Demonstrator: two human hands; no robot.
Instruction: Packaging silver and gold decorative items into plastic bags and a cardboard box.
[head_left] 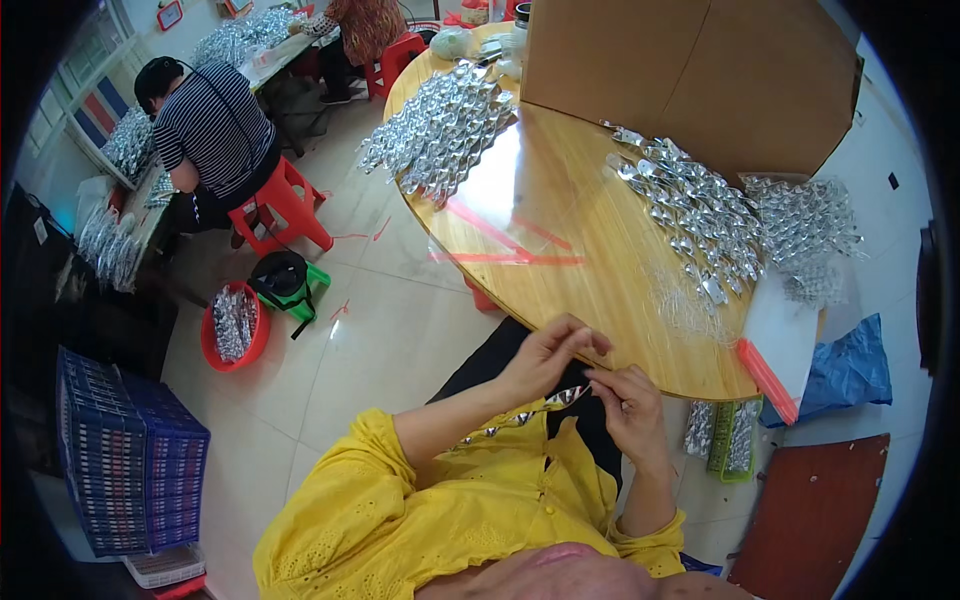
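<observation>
My left hand (545, 358) is raised at the table's near edge, fingers curled and tips pinched together; whatever they hold is too small to make out. Lower and to the right, my right hand (628, 408) pinches one end of a twisted silver strip (568, 396). From there the shiny strip runs left, passing below my left hand and across my yellow shirt. On the tabletop just beyond my hands lies a loose bunch of thin clear threads (690, 308). Further back, a pile of twisted silver strips (690, 205) is spread out.
The round wooden table (600, 290) carries another silver pile (440, 130), a large cardboard box (690, 80) and bagged silver pieces (805, 220). A person in a striped shirt (215, 120) sits on a red stool (285, 205). Blue crates (135, 455) and a red basin (235, 325) stand left.
</observation>
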